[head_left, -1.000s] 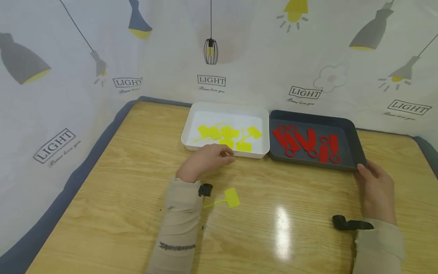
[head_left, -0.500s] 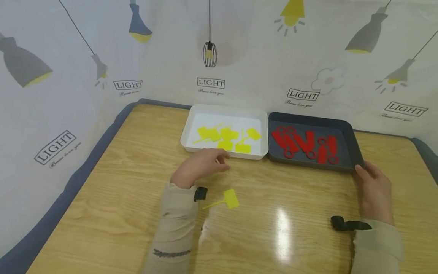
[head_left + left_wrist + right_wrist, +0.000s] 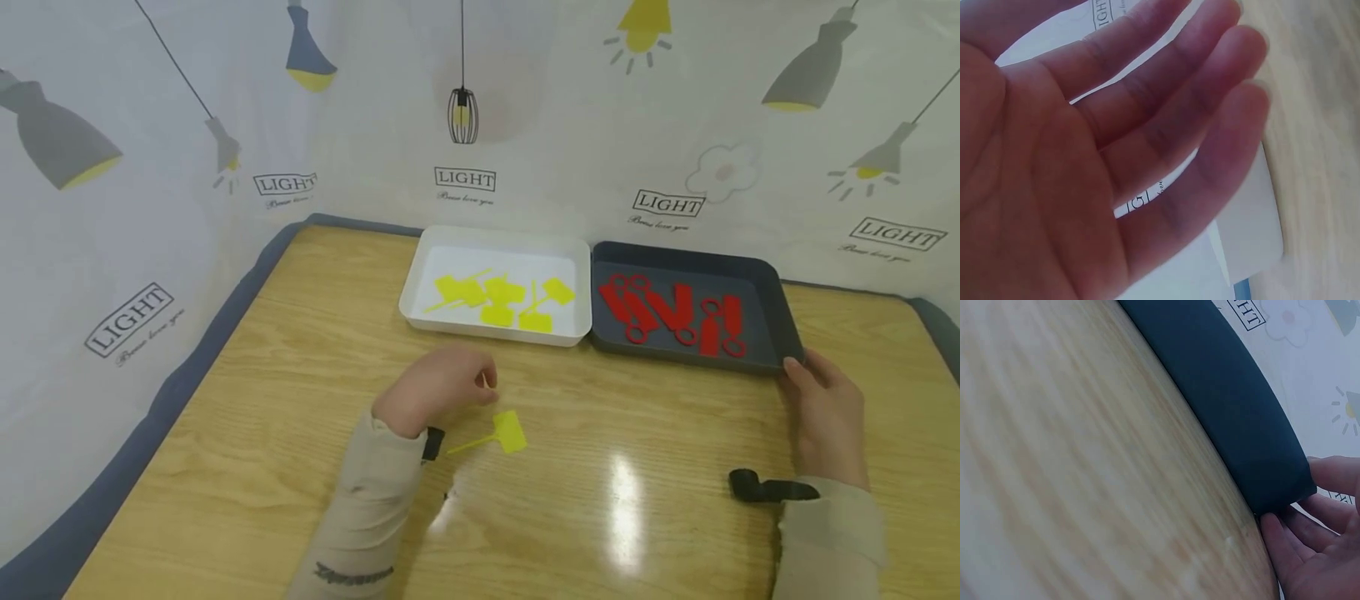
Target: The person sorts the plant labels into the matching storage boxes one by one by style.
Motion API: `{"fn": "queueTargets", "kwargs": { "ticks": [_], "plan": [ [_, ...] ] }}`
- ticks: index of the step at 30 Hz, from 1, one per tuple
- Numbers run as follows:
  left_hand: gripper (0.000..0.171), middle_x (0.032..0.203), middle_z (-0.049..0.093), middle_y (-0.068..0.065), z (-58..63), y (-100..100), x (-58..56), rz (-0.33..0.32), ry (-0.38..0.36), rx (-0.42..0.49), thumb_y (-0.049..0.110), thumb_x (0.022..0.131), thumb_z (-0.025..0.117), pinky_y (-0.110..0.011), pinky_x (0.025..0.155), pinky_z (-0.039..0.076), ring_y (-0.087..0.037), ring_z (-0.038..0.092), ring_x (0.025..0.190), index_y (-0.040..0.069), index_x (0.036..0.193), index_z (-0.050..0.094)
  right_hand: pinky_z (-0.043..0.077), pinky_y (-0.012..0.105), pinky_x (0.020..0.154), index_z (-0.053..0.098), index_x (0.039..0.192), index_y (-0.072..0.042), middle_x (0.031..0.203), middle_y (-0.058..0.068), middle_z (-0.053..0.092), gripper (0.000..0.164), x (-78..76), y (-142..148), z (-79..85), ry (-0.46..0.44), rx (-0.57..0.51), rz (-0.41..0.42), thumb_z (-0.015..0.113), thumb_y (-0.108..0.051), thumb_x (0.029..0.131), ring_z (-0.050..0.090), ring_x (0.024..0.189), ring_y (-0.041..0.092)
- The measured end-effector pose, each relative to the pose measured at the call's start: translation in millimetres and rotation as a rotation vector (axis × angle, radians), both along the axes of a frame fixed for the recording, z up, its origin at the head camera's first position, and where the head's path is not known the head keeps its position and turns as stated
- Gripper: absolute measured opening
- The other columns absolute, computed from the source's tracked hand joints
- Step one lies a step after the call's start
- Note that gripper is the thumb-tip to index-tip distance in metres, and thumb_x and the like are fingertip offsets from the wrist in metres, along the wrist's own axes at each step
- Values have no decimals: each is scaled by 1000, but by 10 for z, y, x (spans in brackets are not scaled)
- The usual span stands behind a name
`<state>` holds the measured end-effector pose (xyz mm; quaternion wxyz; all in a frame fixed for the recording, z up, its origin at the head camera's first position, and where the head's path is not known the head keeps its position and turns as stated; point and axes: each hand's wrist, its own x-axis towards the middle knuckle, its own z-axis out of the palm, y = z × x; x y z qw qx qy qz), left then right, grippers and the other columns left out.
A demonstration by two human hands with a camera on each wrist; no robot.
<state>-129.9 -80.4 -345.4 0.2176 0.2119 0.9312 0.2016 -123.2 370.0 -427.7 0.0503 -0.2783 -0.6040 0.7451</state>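
My left hand (image 3: 442,385) hovers over the table in front of the white tray (image 3: 495,337), its fingers loosely bent with nothing in them, as the left wrist view also shows. Just below its fingertips lies a yellow tag (image 3: 511,432) with a flat rectangular head and a thin stem. More yellow tags (image 3: 497,314) lie overlapping in the white tray. At the near right corner of the dark grey tray (image 3: 761,312), my right hand (image 3: 828,417) grips the edge with thumb and fingers. Several red tags (image 3: 708,335) with ring ends lie in that tray.
The trays stand side by side at the back of the wooden table (image 3: 300,350), close to a white wall cloth (image 3: 555,150) printed with lamps. A dark blue edge (image 3: 225,346) runs along the table's left side.
My left hand has drawn back from the white tray's front rim toward the single yellow tag on the table. My right hand stays at the dark grey tray's corner.
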Motion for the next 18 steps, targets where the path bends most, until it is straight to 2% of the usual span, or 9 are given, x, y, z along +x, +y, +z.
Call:
{"fn": "queueTargets", "kwargs": {
  "ticks": [4,6,11,14,18],
  "plan": [
    [17,92,62,3,-45,12,72,-16,14,-10,22,83,61,-27,72,44,-10,55,80,14,98,63,42,8,78,30,139,-11,139,1,29,74,10,7,-2,3,-4,12,70,-21,76,39,117,5],
    [22,99,61,2,-70,39,96,-30,-7,-15,20,83,59,-28,75,45,-11,55,85,14,105,62,42,8,78,30,139,-11,139,0,29,75,8,11,-2,9,-9,11,70,-20,76,39,117,5],
    [39,112,48,1,-108,123,141,-111,-52,-70,21,81,64,-26,74,45,-11,51,87,19,119,53,42,8,79,29,140,-12,143,0,23,76,13,-14,23,-5,-26,13,70,-20,76,37,119,6],
    [45,105,44,2,-121,156,160,-140,-48,-93,20,79,69,-23,64,44,-10,49,78,23,120,51,42,9,81,28,140,-12,142,0,24,75,22,-23,32,4,-34,19,69,-19,77,37,120,6],
    [40,101,43,1,-148,197,176,-165,-23,-113,14,78,69,-22,59,43,-11,49,75,24,114,54,43,11,81,30,139,-10,135,-2,33,73,27,-15,20,32,-53,12,69,-16,77,39,119,8]
  ]
}}
